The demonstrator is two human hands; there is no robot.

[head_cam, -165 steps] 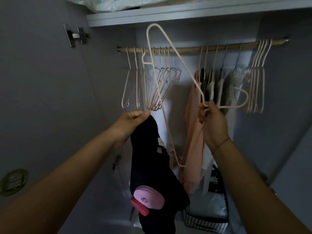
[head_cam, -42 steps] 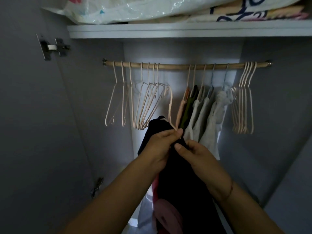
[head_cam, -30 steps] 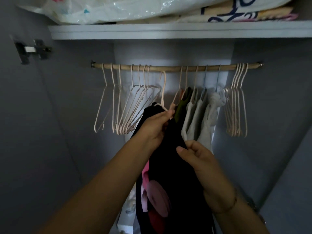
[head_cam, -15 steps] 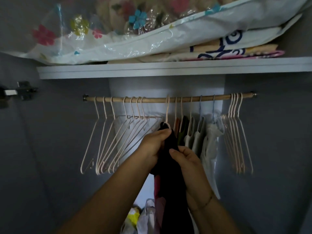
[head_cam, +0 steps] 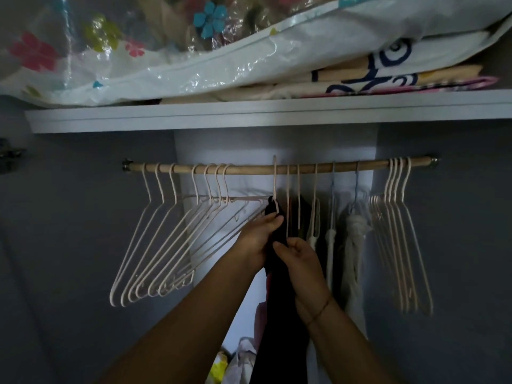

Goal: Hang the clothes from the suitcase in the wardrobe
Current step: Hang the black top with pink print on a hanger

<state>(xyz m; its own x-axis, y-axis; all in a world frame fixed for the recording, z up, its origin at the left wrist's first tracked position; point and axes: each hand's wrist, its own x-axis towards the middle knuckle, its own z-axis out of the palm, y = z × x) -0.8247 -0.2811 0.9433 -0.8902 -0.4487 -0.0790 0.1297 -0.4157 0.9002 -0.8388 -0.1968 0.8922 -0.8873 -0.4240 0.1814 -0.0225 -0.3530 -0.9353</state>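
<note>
A black garment (head_cam: pixel 279 306) hangs on a pale pink hanger (head_cam: pixel 274 184) whose hook sits over the wooden rail (head_cam: pixel 249 169) near its middle. My left hand (head_cam: pixel 259 236) grips the garment's top just under the hook. From the right, my right hand (head_cam: pixel 300 261) pinches the black cloth a little lower. Hung clothes (head_cam: pixel 352 245), white and dark, fill the rail right of the black garment. The suitcase is out of view.
Several bare pink hangers (head_cam: pixel 166 239) hang on the rail's left, and another bunch of hangers (head_cam: pixel 399 239) at its right end. A white shelf (head_cam: pixel 249 115) above carries a flowered plastic bag (head_cam: pixel 166 51) and folded bedding (head_cam: pixel 388 79). Bags (head_cam: pixel 238 361) lie on the wardrobe floor.
The hanger with the black garment has been lifted and its hook now sits over the rail. Both hands rose with it and the view tilted upward.
</note>
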